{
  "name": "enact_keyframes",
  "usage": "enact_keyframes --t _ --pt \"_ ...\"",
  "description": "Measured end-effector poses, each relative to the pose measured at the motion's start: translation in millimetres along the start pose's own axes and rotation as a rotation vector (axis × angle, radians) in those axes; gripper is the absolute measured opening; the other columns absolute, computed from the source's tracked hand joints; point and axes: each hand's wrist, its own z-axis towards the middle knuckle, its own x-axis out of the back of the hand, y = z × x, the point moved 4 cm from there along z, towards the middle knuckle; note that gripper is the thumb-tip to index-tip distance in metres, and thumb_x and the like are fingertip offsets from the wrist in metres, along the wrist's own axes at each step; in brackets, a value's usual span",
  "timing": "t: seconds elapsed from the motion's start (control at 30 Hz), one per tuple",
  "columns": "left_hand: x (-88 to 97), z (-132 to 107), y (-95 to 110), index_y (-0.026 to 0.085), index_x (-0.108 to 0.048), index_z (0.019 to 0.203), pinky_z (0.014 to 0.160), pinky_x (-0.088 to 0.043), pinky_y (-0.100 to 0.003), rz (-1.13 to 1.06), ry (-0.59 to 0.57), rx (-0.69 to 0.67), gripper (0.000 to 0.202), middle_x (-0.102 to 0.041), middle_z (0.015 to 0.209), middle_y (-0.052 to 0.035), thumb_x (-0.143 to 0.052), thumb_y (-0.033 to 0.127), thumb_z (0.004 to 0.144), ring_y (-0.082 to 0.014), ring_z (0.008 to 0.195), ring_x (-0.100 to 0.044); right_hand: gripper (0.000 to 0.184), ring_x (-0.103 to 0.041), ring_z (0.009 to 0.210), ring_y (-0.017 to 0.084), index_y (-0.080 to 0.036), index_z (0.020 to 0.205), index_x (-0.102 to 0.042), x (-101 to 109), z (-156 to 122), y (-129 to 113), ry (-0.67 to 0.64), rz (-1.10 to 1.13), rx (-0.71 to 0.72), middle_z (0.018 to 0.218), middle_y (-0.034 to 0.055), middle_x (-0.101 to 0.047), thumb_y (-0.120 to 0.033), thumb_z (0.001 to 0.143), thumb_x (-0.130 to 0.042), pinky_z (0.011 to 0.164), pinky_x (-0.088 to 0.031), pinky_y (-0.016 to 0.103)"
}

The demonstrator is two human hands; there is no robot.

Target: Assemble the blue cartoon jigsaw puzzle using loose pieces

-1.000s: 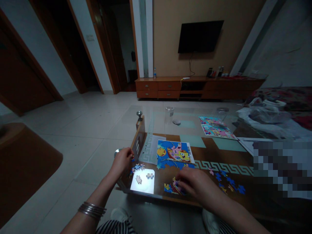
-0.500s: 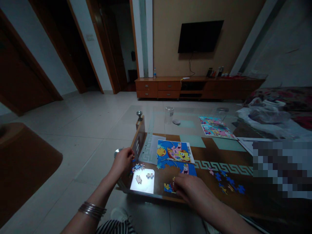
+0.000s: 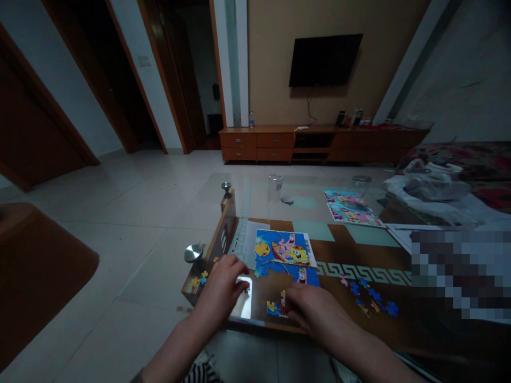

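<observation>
From the head camera, the jigsaw puzzle (image 3: 285, 255) lay on the glass surface (image 3: 359, 236), its bright blue and yellow cartoon picture built up with a ragged gap along the edge nearest the person.

The right hand (image 3: 311, 311) was just in front of the puzzle, its fingers drawn narrowly together and pressed down on a small cluster of loose pieces (image 3: 275, 307). Whether it held one, I could not tell. The left hand (image 3: 219, 290) was to the left of the puzzle, arched and narrow over a glowing white panel (image 3: 243, 303), and it hid most of that panel. Whether anything was in that hand, I could not tell either.

Further left of the puzzle, a few yellow and blue pieces (image 3: 197, 282) sat at the surface's corner, just beside a metal knob (image 3: 194, 253). To its right lay a loose spread of mostly blue pieces (image 3: 369, 297), apparently kept apart so that each shape could be seen. Beyond the puzzle, two printed picture sheets (image 3: 351, 207) lay flat, perhaps within sight for comparing, near a glass tumbler (image 3: 275, 189). A white plastic bag (image 3: 427, 183) lay further right, and a low wooden cabinet (image 3: 319, 143) stood well beyond the puzzle, beneath a wall-mounted television (image 3: 323, 60).
</observation>
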Motion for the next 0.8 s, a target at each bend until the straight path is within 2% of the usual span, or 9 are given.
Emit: enact_keyframes --t 0.13,0.3,0.43,0.6,0.8 --pt "-27.2 -12 29 0.021 -0.062 0.098 0.088 -0.041 -0.035 -0.071 -0.146 -0.066 0.022 -0.06 0.107 -0.0056 -0.061 0.012 0.078 -0.0223 0.103 -0.052 0.016 -0.065 0.083 0.025 -0.015 0.085 -0.069 -1 1 -3 -0.028 -0.017 -0.041 0.093 0.011 -0.071 -0.006 0.08 -0.057 0.071 -0.045 0.032" --pt "-38.0 -16 42 0.02 -0.062 0.098 0.087 -0.042 -0.036 -0.081 -0.248 -0.007 0.023 -0.059 0.11 -0.0075 -0.061 0.01 0.077 -0.0239 0.104 -0.053 0.011 -0.065 0.086 0.025 -0.014 0.087 -0.068 -4 2 -3 -0.029 -0.044 -0.052 0.096 0.0117 -0.07 -0.01 0.082 -0.059 0.073 -0.045 0.032" --pt "-40.8 -15 47 0.02 -0.063 0.093 0.084 -0.041 -0.035 -0.033 -0.273 0.016 0.018 -0.06 0.108 -0.0079 -0.059 0.011 0.078 -0.0244 0.101 -0.053 0.011 -0.065 0.084 0.026 -0.014 0.087 -0.067 -7 3 -1 0.005 -0.041 -0.035 0.094 0.0109 -0.07 -0.009 0.081 -0.059 0.071 -0.045 0.032" --pt "-47.5 -12 45 0.02 -0.061 0.087 0.079 -0.039 -0.035 -0.07 -0.241 0.023 0.012 -0.061 0.104 -0.0066 -0.058 0.013 0.078 -0.0239 0.097 -0.052 0.013 -0.065 0.083 0.025 -0.014 0.087 -0.067 -10 4 1 0.036 -0.031 -0.012 0.092 0.0103 -0.07 -0.007 0.079 -0.06 0.069 -0.044 0.032" --pt "-48.2 -13 45 0.02 -0.059 0.084 0.08 -0.037 -0.036 -0.11 -0.231 0.065 0.011 -0.062 0.101 -0.0064 -0.057 0.012 0.077 -0.0234 0.095 -0.051 0.01 -0.065 0.082 0.026 -0.013 0.086 -0.067 -7 5 -2 -0.005 -0.059 -0.047 0.093 0.0115 -0.07 -0.009 0.081 -0.06 0.069 -0.045 0.032"
